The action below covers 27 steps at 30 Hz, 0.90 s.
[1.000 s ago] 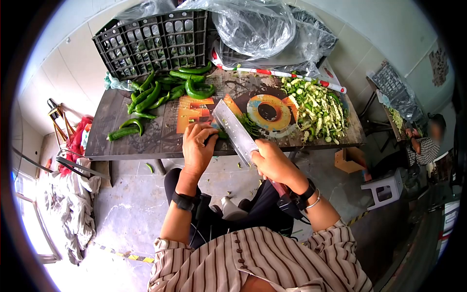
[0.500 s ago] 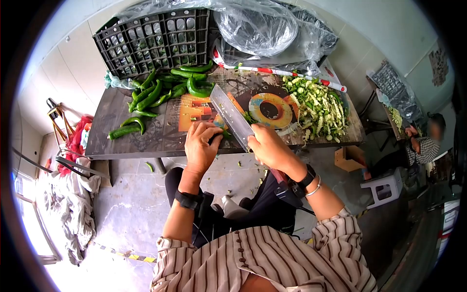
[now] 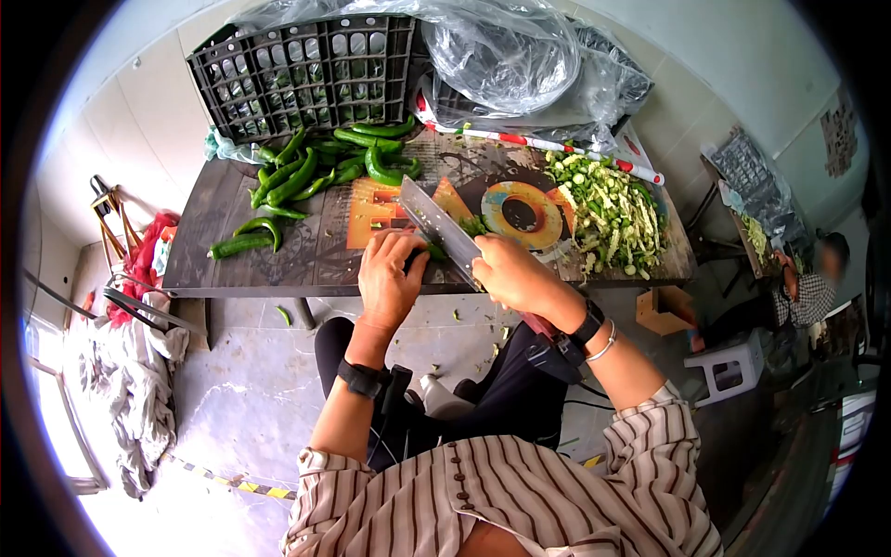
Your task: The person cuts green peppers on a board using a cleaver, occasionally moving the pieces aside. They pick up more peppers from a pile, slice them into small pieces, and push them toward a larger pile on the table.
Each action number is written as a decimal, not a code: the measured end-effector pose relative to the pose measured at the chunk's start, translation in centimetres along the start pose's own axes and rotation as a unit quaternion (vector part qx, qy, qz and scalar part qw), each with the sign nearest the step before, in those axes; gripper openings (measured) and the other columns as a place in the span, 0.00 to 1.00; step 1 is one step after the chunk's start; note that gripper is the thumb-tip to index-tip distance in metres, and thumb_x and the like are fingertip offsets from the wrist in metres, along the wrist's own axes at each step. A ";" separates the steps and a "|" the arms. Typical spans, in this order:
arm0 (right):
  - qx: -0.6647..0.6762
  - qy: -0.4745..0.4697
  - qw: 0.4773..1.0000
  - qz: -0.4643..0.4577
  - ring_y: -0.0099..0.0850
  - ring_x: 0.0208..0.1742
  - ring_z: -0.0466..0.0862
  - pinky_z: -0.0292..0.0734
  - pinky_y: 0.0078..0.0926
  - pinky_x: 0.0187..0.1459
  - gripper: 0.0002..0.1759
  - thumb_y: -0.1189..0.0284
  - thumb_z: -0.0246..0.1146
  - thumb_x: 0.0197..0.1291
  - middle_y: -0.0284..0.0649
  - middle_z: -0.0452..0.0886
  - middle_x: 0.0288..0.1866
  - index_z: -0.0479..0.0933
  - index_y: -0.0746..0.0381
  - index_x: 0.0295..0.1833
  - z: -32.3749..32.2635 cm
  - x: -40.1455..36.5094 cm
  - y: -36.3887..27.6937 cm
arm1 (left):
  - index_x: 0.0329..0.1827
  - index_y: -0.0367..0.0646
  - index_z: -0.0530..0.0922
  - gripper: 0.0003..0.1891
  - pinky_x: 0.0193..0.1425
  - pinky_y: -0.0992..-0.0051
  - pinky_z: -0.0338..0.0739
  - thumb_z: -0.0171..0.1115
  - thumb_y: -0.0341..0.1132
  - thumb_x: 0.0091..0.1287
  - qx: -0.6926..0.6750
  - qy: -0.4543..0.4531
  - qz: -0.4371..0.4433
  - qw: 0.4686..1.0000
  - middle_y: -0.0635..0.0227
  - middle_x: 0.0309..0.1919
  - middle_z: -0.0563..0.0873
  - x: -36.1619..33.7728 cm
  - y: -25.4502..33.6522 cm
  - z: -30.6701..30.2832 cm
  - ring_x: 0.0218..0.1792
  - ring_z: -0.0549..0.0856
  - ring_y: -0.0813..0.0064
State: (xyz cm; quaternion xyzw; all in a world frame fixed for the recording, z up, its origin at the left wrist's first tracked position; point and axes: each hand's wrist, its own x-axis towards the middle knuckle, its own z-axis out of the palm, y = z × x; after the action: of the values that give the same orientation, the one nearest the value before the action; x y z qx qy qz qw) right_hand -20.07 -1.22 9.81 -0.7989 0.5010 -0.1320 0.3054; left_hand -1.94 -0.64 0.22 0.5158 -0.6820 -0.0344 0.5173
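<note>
A broad cleaver point(image 3: 436, 221) is held in my right hand point(image 3: 512, 269), its blade slanting up and left over the dark table point(image 3: 316, 265). Close to the blade's left side, my left hand point(image 3: 390, 274) has curled fingers pressed on a green pepper point(image 3: 429, 249), mostly hidden beneath them. Small green cut pieces point(image 3: 474, 226) lie just right of the blade. Whole green peppers point(image 3: 297, 176) are heaped at the table's back left, and two more point(image 3: 243, 245) lie nearer its left end. A large pile of chopped pepper point(image 3: 613, 218) covers the right end.
A black plastic crate point(image 3: 306, 74) and a clear plastic bag point(image 3: 501, 60) stand along the back. A red-and-white edging strip point(image 3: 557, 147) runs behind the chopped pile. At the far right a person point(image 3: 817, 288) sits near a white stool point(image 3: 729, 371) and a cardboard box point(image 3: 664, 309).
The view has shifted slightly, so the table and crate appear a little further right. Both hands keep nearly the same hold, with the cleaver blade beside my left fingers.
</note>
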 end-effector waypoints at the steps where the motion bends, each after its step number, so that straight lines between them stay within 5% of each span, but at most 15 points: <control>1: 0.013 -0.008 1.000 0.019 0.57 0.38 0.79 0.73 0.49 0.43 0.12 0.74 0.52 0.59 0.62 0.77 0.33 0.71 0.75 0.34 -0.1 0.0 -0.1 | 0.36 0.45 0.81 0.09 0.52 0.67 0.74 0.69 0.28 0.52 0.014 0.002 0.019 1.000 0.70 0.37 0.83 0.0 -0.1 0.1 0.46 0.80 0.63; 8: 0.016 0.075 0.996 -0.052 0.57 0.43 0.78 0.73 0.46 0.45 0.12 0.74 0.52 0.60 0.64 0.76 0.39 0.71 0.75 0.36 0.2 0.7 0.6 | 0.32 0.44 0.82 0.07 0.51 0.68 0.75 0.70 0.27 0.51 0.017 0.007 0.012 1.000 0.71 0.37 0.84 -0.1 -0.2 0.2 0.47 0.80 0.64; 19: -0.088 0.073 0.985 -0.131 0.57 0.38 0.79 0.75 0.46 0.42 0.11 0.75 0.54 0.57 0.61 0.78 0.34 0.72 0.76 0.35 1.6 2.4 0.9 | 0.29 0.44 0.82 0.06 0.52 0.69 0.74 0.71 0.28 0.49 0.014 0.015 0.018 1.000 0.71 0.37 0.84 0.0 -0.1 0.2 0.47 0.79 0.65; 22: -0.112 0.018 0.987 -0.114 0.56 0.41 0.78 0.73 0.46 0.44 0.13 0.72 0.54 0.61 0.61 0.76 0.37 0.71 0.75 0.36 1.3 2.8 0.8 | 0.30 0.44 0.82 0.06 0.54 0.67 0.73 0.70 0.28 0.50 0.011 -0.001 0.003 1.000 0.71 0.38 0.84 -0.1 -0.1 0.2 0.48 0.79 0.65; 27: -0.184 -0.061 0.963 -0.188 0.56 0.31 0.79 0.74 0.46 0.36 0.13 0.73 0.56 0.59 0.57 0.76 0.25 0.73 0.73 0.29 0.6 4.1 1.3 | 0.33 0.45 0.83 0.07 0.62 0.62 0.67 0.70 0.28 0.50 0.025 0.004 0.018 1.000 0.71 0.40 0.84 0.0 -0.4 -0.5 0.50 0.78 0.64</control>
State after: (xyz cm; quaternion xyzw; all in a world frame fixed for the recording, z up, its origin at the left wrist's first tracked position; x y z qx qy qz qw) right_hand -18.82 -5.04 8.14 -0.9277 0.3378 -0.0437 0.1527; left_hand -1.34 -0.58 0.20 0.5161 -0.6898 -0.0055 0.5077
